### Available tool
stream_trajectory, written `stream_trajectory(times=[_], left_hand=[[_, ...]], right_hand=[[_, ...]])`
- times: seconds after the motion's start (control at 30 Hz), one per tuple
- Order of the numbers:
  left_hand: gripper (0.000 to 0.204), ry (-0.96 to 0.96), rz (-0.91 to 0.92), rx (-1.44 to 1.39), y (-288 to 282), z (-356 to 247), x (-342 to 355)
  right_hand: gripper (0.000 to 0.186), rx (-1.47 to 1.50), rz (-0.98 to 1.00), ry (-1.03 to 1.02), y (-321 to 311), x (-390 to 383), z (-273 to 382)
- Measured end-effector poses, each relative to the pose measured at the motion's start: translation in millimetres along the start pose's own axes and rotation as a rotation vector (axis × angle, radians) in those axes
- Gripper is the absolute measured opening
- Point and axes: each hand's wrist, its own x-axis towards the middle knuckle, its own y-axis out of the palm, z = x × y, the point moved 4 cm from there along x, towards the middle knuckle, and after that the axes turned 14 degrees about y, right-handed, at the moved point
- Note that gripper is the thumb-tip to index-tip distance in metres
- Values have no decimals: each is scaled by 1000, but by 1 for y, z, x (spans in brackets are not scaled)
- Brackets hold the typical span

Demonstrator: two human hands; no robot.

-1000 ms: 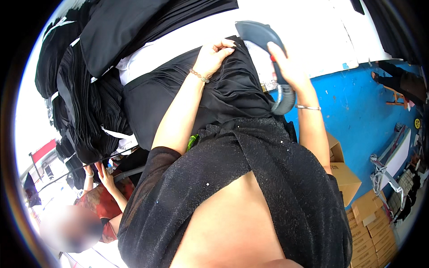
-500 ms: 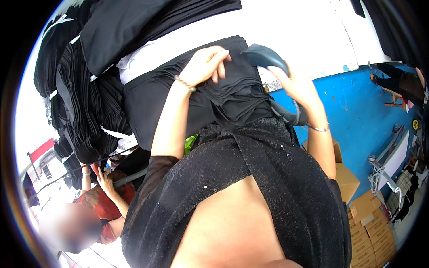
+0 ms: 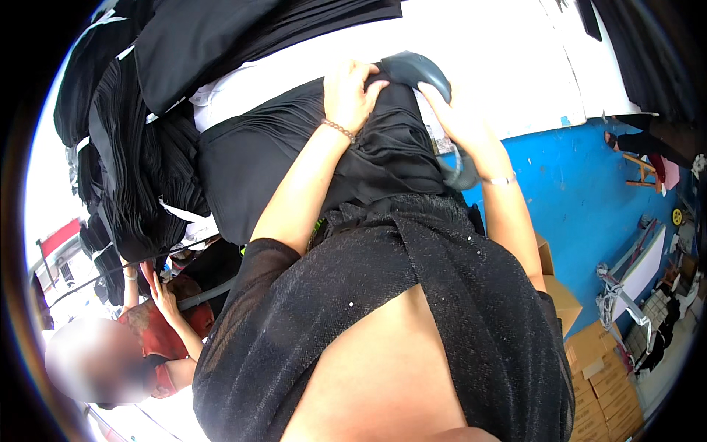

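A stack of black cloth pieces [image 3: 258, 162] lies in front of me on the white table. My left hand [image 3: 350, 92], with a beaded bracelet at its wrist, pinches the cloth near the stack's far right edge, thumb against fingers. Just beside those fingertips is the tip of a smooth, dark grey, curved handheld tool [image 3: 416, 71]. My right hand [image 3: 460, 110] is closed round the tool's other end; glare washes out part of the hand. A grey cord or strap [image 3: 461, 173] hangs below the right hand. The tool's exact kind is unclear.
More black cloth bundles [image 3: 140, 155] hang and lie at the left, with further black cloth [image 3: 221, 44] at the far side. Low left, a co-worker in a red top [image 3: 136, 324] has hands raised. Cardboard boxes [image 3: 604, 390] stand on the blue floor [image 3: 537, 184] at the right.
Both hands have moved slightly away from me. The right hand and tool have shifted left, so the tool's tip now meets the left fingers at the cloth edge.
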Motion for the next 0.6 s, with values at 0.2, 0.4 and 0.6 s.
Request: stream_trajectory(times=[0.2, 0.4, 0.6], left_hand=[[21, -156, 170, 82, -1, -2, 2], [12, -21, -30, -108, -7, -2, 0], [11, 88, 21, -62, -17, -6, 2]], right_hand=[[52, -162, 124, 107, -8, -14, 1], [52, -124, 6, -42, -5, -8, -1], [58, -234, -28, 9, 0, -3, 11]])
